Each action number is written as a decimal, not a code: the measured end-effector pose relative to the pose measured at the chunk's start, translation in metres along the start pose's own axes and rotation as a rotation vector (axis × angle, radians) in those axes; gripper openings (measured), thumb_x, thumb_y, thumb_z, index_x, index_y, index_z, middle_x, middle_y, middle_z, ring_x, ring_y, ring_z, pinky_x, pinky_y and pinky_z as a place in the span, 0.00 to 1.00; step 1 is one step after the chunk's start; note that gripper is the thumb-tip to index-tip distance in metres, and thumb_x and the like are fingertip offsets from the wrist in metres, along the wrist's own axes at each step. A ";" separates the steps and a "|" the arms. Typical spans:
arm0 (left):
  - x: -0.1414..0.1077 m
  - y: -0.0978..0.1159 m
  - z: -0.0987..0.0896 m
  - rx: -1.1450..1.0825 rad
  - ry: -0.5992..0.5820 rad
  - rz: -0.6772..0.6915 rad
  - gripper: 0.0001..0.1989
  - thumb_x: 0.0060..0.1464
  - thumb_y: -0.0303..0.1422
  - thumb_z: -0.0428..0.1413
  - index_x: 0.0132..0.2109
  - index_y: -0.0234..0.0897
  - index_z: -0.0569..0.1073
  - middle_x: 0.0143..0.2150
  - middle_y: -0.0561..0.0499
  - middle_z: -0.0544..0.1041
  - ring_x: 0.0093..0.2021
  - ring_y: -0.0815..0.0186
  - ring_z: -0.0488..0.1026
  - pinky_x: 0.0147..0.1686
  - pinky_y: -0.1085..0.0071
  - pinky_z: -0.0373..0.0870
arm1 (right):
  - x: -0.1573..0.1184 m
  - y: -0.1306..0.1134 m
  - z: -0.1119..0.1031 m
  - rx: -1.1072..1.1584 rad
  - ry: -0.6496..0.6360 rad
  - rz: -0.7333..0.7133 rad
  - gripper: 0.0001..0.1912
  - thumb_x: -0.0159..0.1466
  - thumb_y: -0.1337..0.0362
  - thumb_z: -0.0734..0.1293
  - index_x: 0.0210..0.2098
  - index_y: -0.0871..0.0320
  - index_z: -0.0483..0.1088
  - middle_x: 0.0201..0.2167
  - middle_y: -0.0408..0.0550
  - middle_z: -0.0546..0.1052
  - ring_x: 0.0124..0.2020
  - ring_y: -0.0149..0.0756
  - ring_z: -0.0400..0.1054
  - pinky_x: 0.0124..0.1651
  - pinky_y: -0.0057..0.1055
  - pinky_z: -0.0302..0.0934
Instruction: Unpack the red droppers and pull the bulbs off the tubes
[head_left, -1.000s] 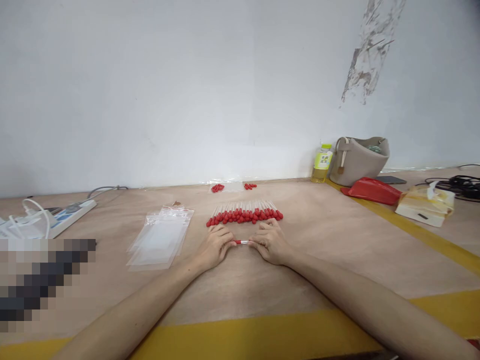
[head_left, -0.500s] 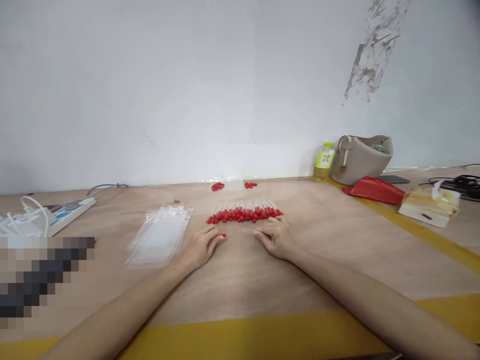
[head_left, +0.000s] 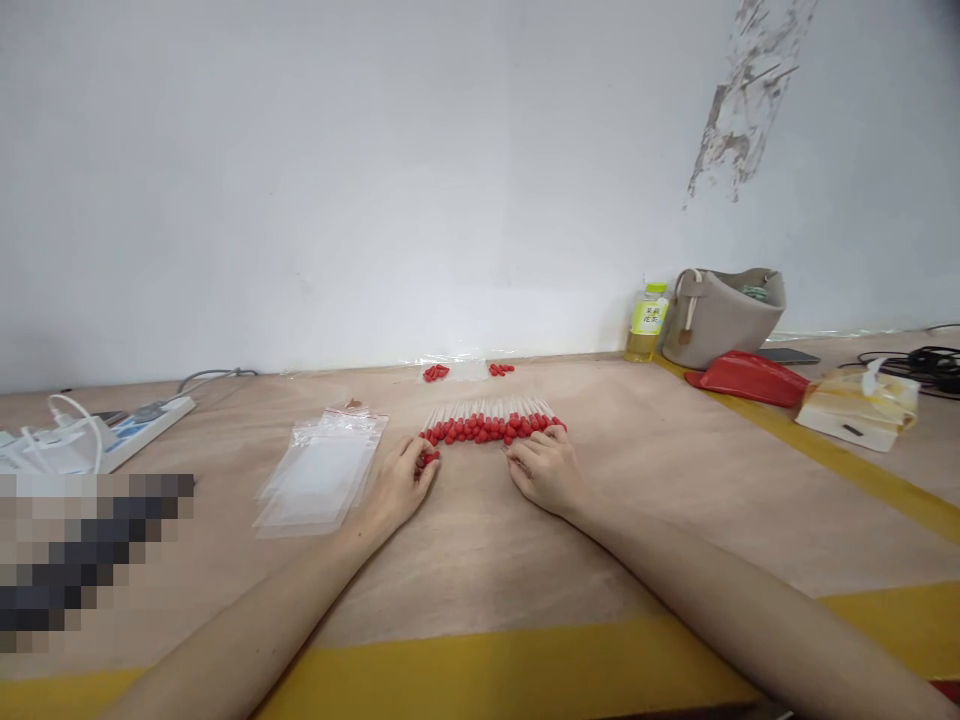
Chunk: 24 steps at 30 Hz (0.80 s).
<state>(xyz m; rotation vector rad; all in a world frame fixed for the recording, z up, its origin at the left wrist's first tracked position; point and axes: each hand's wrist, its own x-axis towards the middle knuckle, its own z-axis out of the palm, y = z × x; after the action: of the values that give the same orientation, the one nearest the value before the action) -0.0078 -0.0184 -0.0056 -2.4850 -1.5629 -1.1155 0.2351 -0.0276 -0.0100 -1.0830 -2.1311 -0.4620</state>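
My left hand (head_left: 403, 482) is closed near the left end of the row, with a red rubber bulb (head_left: 430, 458) showing at its fingertips. At the right end, my right hand (head_left: 549, 468) has its fingers curled in close to the row. Whatever lies between its fingertips is too faint to make out. In front of both hands lies a row of glass droppers (head_left: 480, 428), their red bulbs toward me and clear tubes pointing to the wall. Clear zip bags (head_left: 319, 485) lie in an overlapping stack left of my left hand.
Loose red bulbs (head_left: 435, 373) lie on clear plastic by the wall. A power strip (head_left: 150, 430) sits at the left. Along the right stand a drink bottle (head_left: 646, 322), a grey bag (head_left: 724, 320), a red pouch (head_left: 746, 378) and a tissue pack (head_left: 859, 408).
My left hand has shifted slightly left and away from me, against the row's left end. My right hand has moved slightly toward the row, and the clear tube that stuck out from it no longer shows.
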 end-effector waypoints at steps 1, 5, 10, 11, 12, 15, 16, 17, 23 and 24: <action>0.001 0.001 0.000 -0.008 -0.011 -0.002 0.05 0.52 0.34 0.49 0.36 0.38 0.66 0.34 0.52 0.69 0.29 0.69 0.67 0.31 0.71 0.66 | 0.000 0.000 0.001 -0.007 -0.009 -0.011 0.13 0.62 0.68 0.56 0.27 0.57 0.69 0.25 0.46 0.74 0.30 0.33 0.62 0.41 0.35 0.45; 0.001 0.005 -0.002 -0.051 -0.082 0.008 0.06 0.51 0.35 0.51 0.34 0.38 0.66 0.32 0.53 0.69 0.27 0.70 0.67 0.28 0.73 0.65 | 0.001 -0.004 -0.001 0.029 -0.073 -0.053 0.12 0.61 0.65 0.57 0.28 0.56 0.70 0.26 0.46 0.75 0.32 0.33 0.61 0.43 0.36 0.44; -0.001 0.008 -0.004 -0.072 -0.108 0.023 0.07 0.51 0.37 0.52 0.34 0.38 0.68 0.32 0.53 0.70 0.25 0.72 0.66 0.26 0.74 0.64 | 0.002 -0.009 -0.008 0.072 -0.143 -0.039 0.14 0.58 0.52 0.61 0.29 0.56 0.70 0.26 0.46 0.74 0.33 0.35 0.60 0.44 0.38 0.44; -0.001 0.009 -0.004 -0.070 -0.098 0.024 0.08 0.51 0.38 0.51 0.34 0.38 0.68 0.32 0.53 0.70 0.26 0.72 0.67 0.26 0.74 0.64 | 0.002 -0.009 -0.008 0.077 -0.153 -0.035 0.16 0.57 0.50 0.61 0.29 0.56 0.70 0.26 0.46 0.73 0.33 0.35 0.59 0.44 0.38 0.44; -0.001 0.009 -0.005 -0.062 -0.084 0.027 0.08 0.52 0.38 0.51 0.35 0.38 0.68 0.33 0.53 0.70 0.27 0.71 0.68 0.28 0.73 0.65 | 0.002 -0.010 -0.009 0.082 -0.163 -0.034 0.17 0.56 0.49 0.62 0.29 0.56 0.70 0.27 0.46 0.73 0.33 0.35 0.59 0.44 0.38 0.44; 0.000 0.011 -0.005 -0.024 -0.025 0.043 0.09 0.52 0.38 0.50 0.36 0.38 0.68 0.35 0.52 0.71 0.33 0.68 0.69 0.33 0.71 0.65 | 0.003 -0.009 -0.008 0.095 -0.182 -0.033 0.19 0.55 0.47 0.62 0.31 0.57 0.71 0.27 0.47 0.73 0.34 0.36 0.59 0.44 0.38 0.43; 0.000 0.011 -0.005 -0.013 -0.001 0.043 0.08 0.52 0.38 0.50 0.36 0.39 0.69 0.35 0.52 0.71 0.35 0.67 0.69 0.34 0.71 0.65 | 0.004 -0.009 -0.008 0.101 -0.186 -0.033 0.19 0.55 0.47 0.62 0.31 0.57 0.71 0.26 0.47 0.73 0.34 0.36 0.59 0.44 0.38 0.43; 0.001 0.010 -0.005 -0.006 0.027 0.041 0.08 0.52 0.38 0.50 0.35 0.39 0.69 0.35 0.51 0.71 0.36 0.66 0.68 0.35 0.70 0.65 | 0.004 -0.009 -0.007 0.110 -0.190 -0.033 0.19 0.55 0.47 0.62 0.31 0.57 0.71 0.26 0.47 0.73 0.35 0.37 0.59 0.44 0.38 0.43; 0.012 -0.005 -0.010 0.151 0.159 -0.010 0.10 0.49 0.39 0.52 0.36 0.38 0.70 0.36 0.49 0.70 0.41 0.61 0.66 0.44 0.65 0.62 | 0.005 -0.008 -0.010 0.233 -0.216 -0.036 0.20 0.56 0.49 0.63 0.40 0.57 0.69 0.30 0.46 0.74 0.36 0.36 0.60 0.43 0.36 0.46; 0.015 -0.008 -0.012 0.182 0.156 -0.028 0.11 0.49 0.39 0.53 0.37 0.39 0.71 0.37 0.49 0.69 0.42 0.60 0.65 0.44 0.65 0.61 | 0.004 -0.008 -0.011 0.261 -0.222 -0.034 0.21 0.56 0.49 0.63 0.42 0.57 0.68 0.31 0.46 0.74 0.36 0.36 0.61 0.43 0.35 0.47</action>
<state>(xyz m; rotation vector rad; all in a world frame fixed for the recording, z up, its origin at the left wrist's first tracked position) -0.0171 -0.0063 0.0091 -2.2115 -1.5829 -1.0877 0.2317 -0.0361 0.0006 -0.9864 -2.3278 -0.0764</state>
